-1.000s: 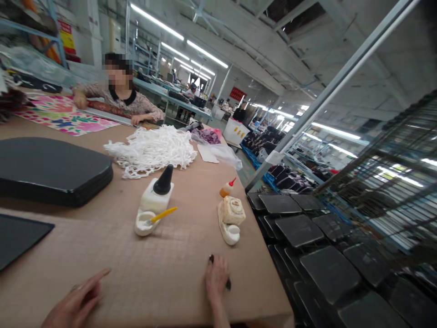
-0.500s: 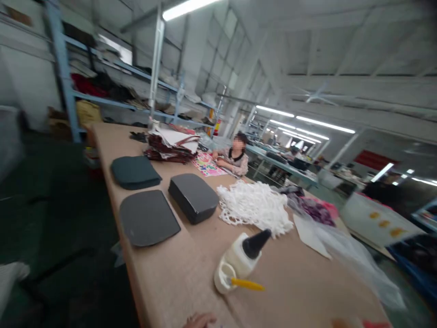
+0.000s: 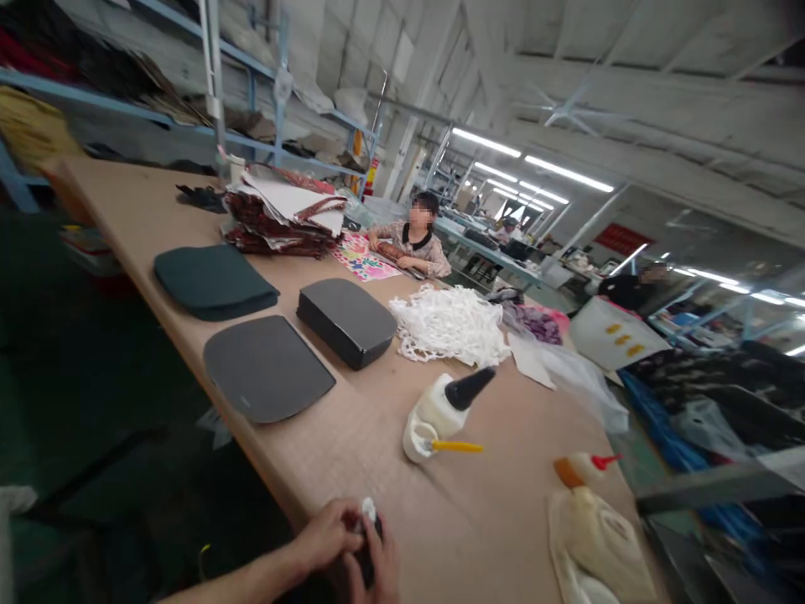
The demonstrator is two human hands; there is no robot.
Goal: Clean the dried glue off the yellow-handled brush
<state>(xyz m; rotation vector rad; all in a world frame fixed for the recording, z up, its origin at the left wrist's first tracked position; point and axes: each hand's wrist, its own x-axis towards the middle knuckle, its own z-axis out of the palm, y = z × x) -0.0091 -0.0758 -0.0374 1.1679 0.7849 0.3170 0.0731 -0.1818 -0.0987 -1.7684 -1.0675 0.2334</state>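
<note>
My left hand [image 3: 334, 530] and my right hand [image 3: 382, 558] are close together at the near edge of the table. Between their closed fingers is a small dark thing with a white bit [image 3: 369, 507] sticking up; its kind I cannot make out. Just beyond them stands a cream bottle [image 3: 433, 409] with a black nozzle, tilted in view. A small round cup [image 3: 418, 440] sits against its front, and a yellow-handled tool [image 3: 462, 447] rests in that cup. To the left lie a flat dark grey panel [image 3: 269, 369] and a thick stack of grey panels [image 3: 345, 319].
Dark green panels [image 3: 210, 281] and a pile of brown-edged pieces [image 3: 283, 214] lie farther left. White cords [image 3: 449, 323] are heaped mid-table. A red-tipped bottle [image 3: 582, 470] and a cream padded piece [image 3: 597, 545] lie right. Across the table sits a person [image 3: 415, 239].
The view has shifted, bringing more of the table's right side in. Both hands now show together at the bottom, holding a small thing; before, only part of one hand was clear.
</note>
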